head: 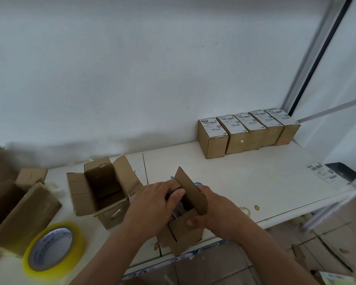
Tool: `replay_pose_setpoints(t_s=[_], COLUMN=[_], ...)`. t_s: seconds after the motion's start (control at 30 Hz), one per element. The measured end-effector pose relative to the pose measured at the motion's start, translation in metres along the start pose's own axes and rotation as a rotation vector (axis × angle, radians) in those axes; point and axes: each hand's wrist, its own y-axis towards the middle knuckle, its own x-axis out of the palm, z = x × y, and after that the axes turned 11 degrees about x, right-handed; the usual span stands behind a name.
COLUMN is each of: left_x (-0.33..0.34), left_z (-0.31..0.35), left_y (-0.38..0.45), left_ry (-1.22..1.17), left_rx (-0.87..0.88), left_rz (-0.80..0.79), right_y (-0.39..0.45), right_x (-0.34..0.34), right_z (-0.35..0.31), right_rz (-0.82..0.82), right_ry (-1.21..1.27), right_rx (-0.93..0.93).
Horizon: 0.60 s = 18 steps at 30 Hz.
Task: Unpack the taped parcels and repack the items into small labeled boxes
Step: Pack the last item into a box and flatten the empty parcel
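At lower centre, left hand [152, 204] presses an item down into the small box [183, 229] while right hand [212, 212] clamps its side w/ flap up to steady it at counter [255, 182] edge; five labeled boxes [247, 132] upper right.

Five closed boxes with labels [248, 132] stand in a row. Two open boxes: one empty [103, 192], one in the hands [185, 229]. One tape roll [53, 247]. One loose label [323, 171].
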Motion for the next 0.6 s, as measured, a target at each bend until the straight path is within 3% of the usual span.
replay_pose_setpoints(t_s=[0.2, 0.4, 0.47, 0.6], left_x=[0.022, 0.014, 0.007, -0.007], left_z=[0.005, 0.019, 0.022, 0.014], left_y=[-0.018, -0.018, -0.017, -0.017], left_ry=[-0.048, -0.181, -0.303, -0.827], left_rx=[-0.151, -0.350, -0.399, -0.490], left_rz=[0.240, 0.116, 0.127, 0.384], right_y=[-0.006, -0.016, -0.018, -0.023], right_x=[0.005, 0.018, 0.019, 0.023], right_z=[0.001, 0.003, 0.005, 0.006], right_rz=[0.020, 0.009, -0.008, -0.102], right_ry=[0.027, -0.130, -0.163, -0.126], right_rx=[-0.090, -0.135, -0.123, -0.096])
